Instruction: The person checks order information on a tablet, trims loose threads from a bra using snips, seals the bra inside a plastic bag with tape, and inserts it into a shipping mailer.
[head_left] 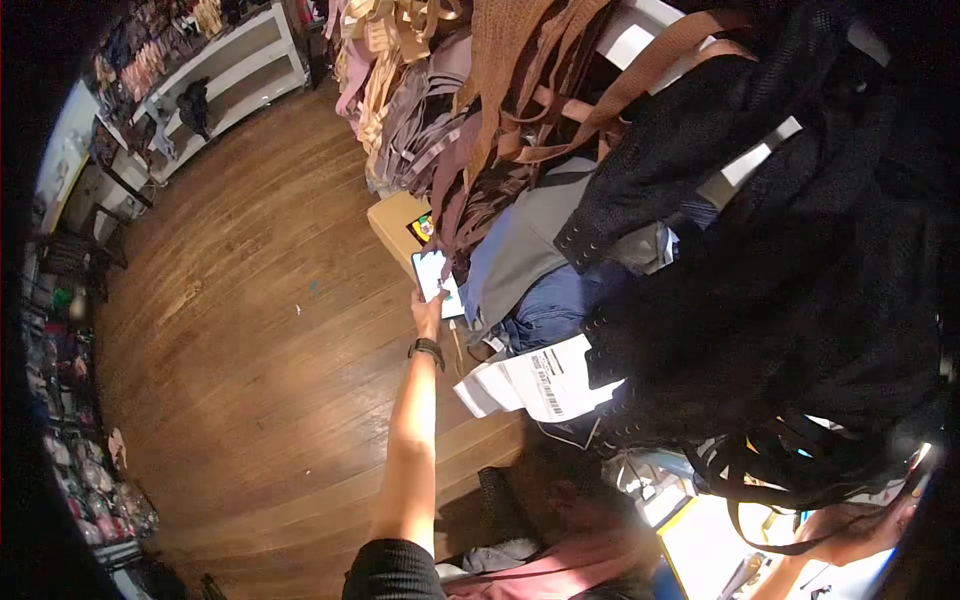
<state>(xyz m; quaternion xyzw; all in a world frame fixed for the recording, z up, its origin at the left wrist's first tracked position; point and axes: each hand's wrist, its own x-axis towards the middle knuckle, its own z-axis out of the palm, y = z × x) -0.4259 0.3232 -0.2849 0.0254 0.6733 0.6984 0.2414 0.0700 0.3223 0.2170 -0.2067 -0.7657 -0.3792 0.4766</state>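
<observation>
My left hand is stretched out over the wood floor, and its fingers are wrapped around a phone, with my thumb over the screen side. The step in hand, I think, is holding the phone out by the cardboard box. I would say any move from here calls for a snug grip and room from the dangling brown cloth close by.

The phone is just below the box in my view, left of the blue cloth. Its bright screen faces me. Its long way runs up and a bit left, down and a bit right. I can't tell which end is its top.

My right hand is low at the far right, near a black strap. I can't tell if its fingers pinch anything.
</observation>
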